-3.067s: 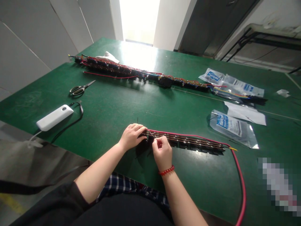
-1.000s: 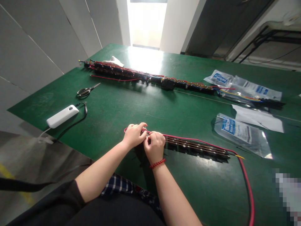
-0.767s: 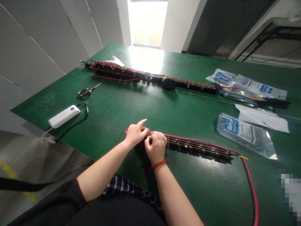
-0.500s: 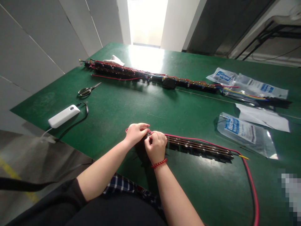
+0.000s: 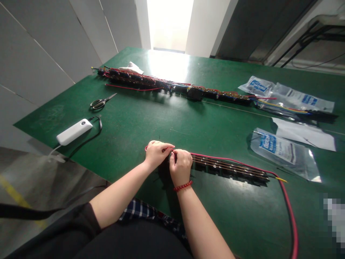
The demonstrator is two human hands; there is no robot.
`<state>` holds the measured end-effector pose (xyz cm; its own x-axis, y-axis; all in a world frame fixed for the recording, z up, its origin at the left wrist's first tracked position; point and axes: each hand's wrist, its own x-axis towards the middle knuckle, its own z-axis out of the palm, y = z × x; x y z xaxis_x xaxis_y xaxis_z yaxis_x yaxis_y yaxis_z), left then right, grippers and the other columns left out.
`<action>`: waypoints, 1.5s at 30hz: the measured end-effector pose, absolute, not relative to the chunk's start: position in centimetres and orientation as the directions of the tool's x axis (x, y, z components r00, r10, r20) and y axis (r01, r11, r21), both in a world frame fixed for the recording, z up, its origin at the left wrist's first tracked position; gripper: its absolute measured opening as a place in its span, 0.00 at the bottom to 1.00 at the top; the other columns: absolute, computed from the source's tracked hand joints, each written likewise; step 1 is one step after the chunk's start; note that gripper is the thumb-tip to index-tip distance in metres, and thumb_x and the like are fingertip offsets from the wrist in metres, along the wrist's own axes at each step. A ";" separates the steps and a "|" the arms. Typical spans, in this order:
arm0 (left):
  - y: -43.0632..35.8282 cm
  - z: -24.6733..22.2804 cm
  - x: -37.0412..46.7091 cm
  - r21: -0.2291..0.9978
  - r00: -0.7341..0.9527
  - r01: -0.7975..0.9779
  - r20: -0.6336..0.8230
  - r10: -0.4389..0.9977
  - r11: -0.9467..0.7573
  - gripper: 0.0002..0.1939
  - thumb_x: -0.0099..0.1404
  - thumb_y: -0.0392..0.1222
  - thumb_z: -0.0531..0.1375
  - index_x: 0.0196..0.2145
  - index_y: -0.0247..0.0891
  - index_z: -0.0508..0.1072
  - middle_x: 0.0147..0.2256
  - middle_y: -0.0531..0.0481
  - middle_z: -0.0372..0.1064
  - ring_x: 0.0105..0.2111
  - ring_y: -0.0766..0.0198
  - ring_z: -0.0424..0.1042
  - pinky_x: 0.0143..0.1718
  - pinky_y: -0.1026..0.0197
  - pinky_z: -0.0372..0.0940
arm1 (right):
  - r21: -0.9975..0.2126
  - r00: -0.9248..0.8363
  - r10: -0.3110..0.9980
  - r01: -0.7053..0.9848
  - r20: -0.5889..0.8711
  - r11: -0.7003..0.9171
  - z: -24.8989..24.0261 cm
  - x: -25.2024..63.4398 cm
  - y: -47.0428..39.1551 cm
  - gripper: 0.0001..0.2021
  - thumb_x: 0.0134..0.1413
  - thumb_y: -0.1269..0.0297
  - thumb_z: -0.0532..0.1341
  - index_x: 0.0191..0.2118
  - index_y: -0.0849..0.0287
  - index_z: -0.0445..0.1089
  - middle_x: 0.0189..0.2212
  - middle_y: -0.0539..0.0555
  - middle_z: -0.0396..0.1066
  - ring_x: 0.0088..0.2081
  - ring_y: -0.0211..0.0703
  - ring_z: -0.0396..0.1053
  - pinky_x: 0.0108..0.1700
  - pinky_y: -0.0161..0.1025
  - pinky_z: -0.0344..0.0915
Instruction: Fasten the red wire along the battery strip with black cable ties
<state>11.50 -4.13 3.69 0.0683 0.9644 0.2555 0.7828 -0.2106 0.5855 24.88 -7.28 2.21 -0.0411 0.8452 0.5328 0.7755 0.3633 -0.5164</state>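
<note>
Both hands meet at the left part of a long black strip (image 5: 231, 170) with thin copper-coloured wires along its top. A thick red cable (image 5: 229, 159) runs along its far edge. My left hand (image 5: 155, 154) lies over the strip's left end, thumb and fingers pinched together near the red cable. Close beside it, my right hand (image 5: 180, 163), below a red bead bracelet (image 5: 183, 186), is closed with bent fingers at the same spot. What the fingertips grip is hidden. A thin dark strand (image 5: 159, 137) sticks up behind my left hand.
A longer wired black assembly (image 5: 167, 84) lies across the back of the green table (image 5: 134, 115). Scissors (image 5: 101, 103) and a white device with a cord (image 5: 74, 132) are at left. Clear plastic bags (image 5: 287, 153) and white paper (image 5: 304, 135) lie at right.
My hands have shifted slightly to the right in view, along with the surroundings. The thin dark strand that stood at my left fingertips no longer shows there.
</note>
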 end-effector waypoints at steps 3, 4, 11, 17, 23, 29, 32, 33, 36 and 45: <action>-4.4 3.2 11.7 0.551 0.048 0.802 0.326 0.944 -0.231 0.07 0.66 0.43 0.61 0.36 0.52 0.80 0.35 0.57 0.80 0.35 0.64 0.75 0.49 0.52 0.60 | -0.524 -0.030 0.838 0.768 0.546 0.369 2.0 24.9 -7.2 0.06 0.63 0.65 0.54 0.39 0.59 0.67 0.36 0.57 0.71 0.42 0.48 0.64 0.50 0.46 0.60; -4.5 3.1 11.7 0.542 0.043 0.807 0.342 0.939 -0.234 0.08 0.66 0.42 0.61 0.36 0.53 0.80 0.35 0.57 0.80 0.34 0.64 0.75 0.49 0.52 0.60 | -0.526 -0.029 0.837 0.765 0.547 0.370 2.0 24.9 -7.2 0.06 0.63 0.65 0.54 0.39 0.58 0.67 0.36 0.57 0.71 0.42 0.48 0.65 0.50 0.47 0.60; -4.6 2.7 11.9 0.511 0.048 0.822 0.380 0.924 -0.253 0.09 0.67 0.41 0.60 0.36 0.52 0.81 0.34 0.56 0.80 0.35 0.63 0.75 0.49 0.52 0.59 | -0.544 -0.042 0.850 0.752 0.525 0.373 2.0 25.0 -7.2 0.07 0.63 0.65 0.54 0.39 0.58 0.68 0.37 0.58 0.71 0.44 0.48 0.64 0.51 0.47 0.60; -4.6 2.6 11.9 0.491 0.058 0.828 0.405 0.912 -0.271 0.10 0.67 0.41 0.59 0.36 0.53 0.81 0.34 0.57 0.80 0.35 0.63 0.75 0.48 0.52 0.59 | -0.539 -0.033 0.844 0.756 0.536 0.371 2.0 25.0 -7.2 0.07 0.63 0.65 0.54 0.38 0.58 0.68 0.36 0.57 0.71 0.42 0.48 0.65 0.50 0.47 0.60; -4.7 2.4 11.8 0.493 0.057 0.823 0.422 0.905 -0.282 0.10 0.68 0.42 0.58 0.36 0.53 0.81 0.34 0.58 0.80 0.35 0.64 0.75 0.48 0.53 0.59 | -0.531 -0.036 0.843 0.762 0.537 0.371 2.0 25.0 -7.1 0.07 0.63 0.65 0.54 0.38 0.58 0.68 0.36 0.57 0.71 0.42 0.48 0.65 0.51 0.46 0.60; -4.7 2.4 11.8 0.490 0.056 0.828 0.413 0.909 -0.274 0.10 0.68 0.42 0.58 0.36 0.52 0.81 0.34 0.57 0.80 0.35 0.63 0.75 0.48 0.52 0.59 | -0.543 -0.038 0.852 0.755 0.523 0.367 2.1 24.9 -7.1 0.07 0.63 0.65 0.54 0.38 0.59 0.68 0.37 0.58 0.72 0.42 0.48 0.65 0.51 0.46 0.60; -4.6 2.3 11.8 0.484 0.059 0.828 0.426 0.903 -0.283 0.10 0.68 0.42 0.58 0.36 0.52 0.81 0.34 0.57 0.80 0.35 0.64 0.75 0.48 0.53 0.58 | -0.540 -0.037 0.851 0.759 0.524 0.365 2.1 24.9 -7.1 0.07 0.63 0.65 0.54 0.38 0.59 0.68 0.37 0.57 0.72 0.42 0.47 0.65 0.51 0.46 0.60; -4.6 2.3 11.8 0.481 0.061 0.828 0.434 0.899 -0.288 0.10 0.68 0.42 0.58 0.36 0.52 0.81 0.34 0.57 0.80 0.35 0.64 0.75 0.48 0.53 0.59 | -0.539 -0.036 0.849 0.758 0.527 0.366 2.2 24.9 -7.1 0.07 0.63 0.65 0.54 0.38 0.59 0.69 0.37 0.57 0.72 0.42 0.47 0.65 0.51 0.46 0.60; -4.5 2.1 11.8 0.472 0.062 0.824 0.473 0.879 -0.312 0.09 0.66 0.41 0.60 0.35 0.51 0.81 0.33 0.57 0.80 0.34 0.64 0.75 0.46 0.54 0.58 | -0.543 -0.032 0.846 0.754 0.532 0.370 2.2 24.9 -7.1 0.07 0.63 0.65 0.55 0.38 0.59 0.69 0.37 0.57 0.72 0.42 0.47 0.65 0.51 0.46 0.60; -4.5 1.9 11.8 0.449 0.067 0.817 0.548 0.834 -0.361 0.09 0.65 0.39 0.61 0.34 0.52 0.81 0.31 0.59 0.79 0.32 0.66 0.74 0.45 0.55 0.58 | -0.543 -0.031 0.844 0.754 0.535 0.371 2.2 24.9 -7.1 0.06 0.62 0.66 0.56 0.37 0.59 0.69 0.38 0.58 0.73 0.43 0.47 0.66 0.51 0.46 0.61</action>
<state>11.79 -4.52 1.88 0.0670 0.8337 0.5482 0.8173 -0.3610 0.4491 24.91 -7.10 2.15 -0.0306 0.8444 0.5348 0.7536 0.3710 -0.5427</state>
